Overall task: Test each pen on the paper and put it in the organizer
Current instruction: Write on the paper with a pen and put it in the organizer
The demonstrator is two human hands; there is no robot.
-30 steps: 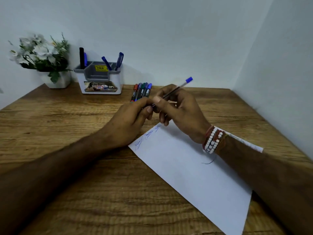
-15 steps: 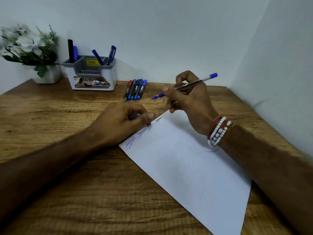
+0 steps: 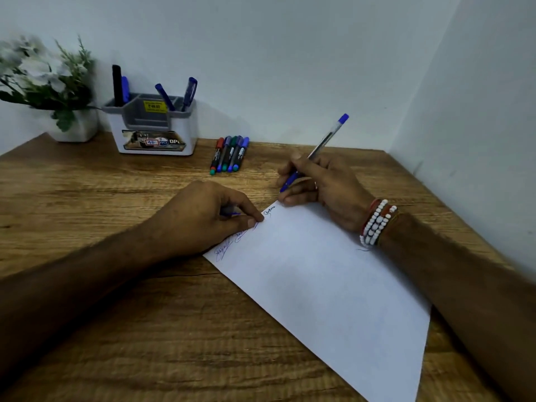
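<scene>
Since half a second ago our right hand (image 3: 324,187) has tipped the pen (image 3: 322,143) from nearly level to steeply tilted, its tip now low by the far corner of the paper (image 3: 333,285). We judge the tip could mark the bare table (image 3: 116,198) instead, since it hangs right at that corner. Our right fingers curl closely round the pen's barrel. Our left hand (image 3: 203,219) pinches what looks like its cap (image 3: 232,213), thumb at the paper's edge.
</scene>
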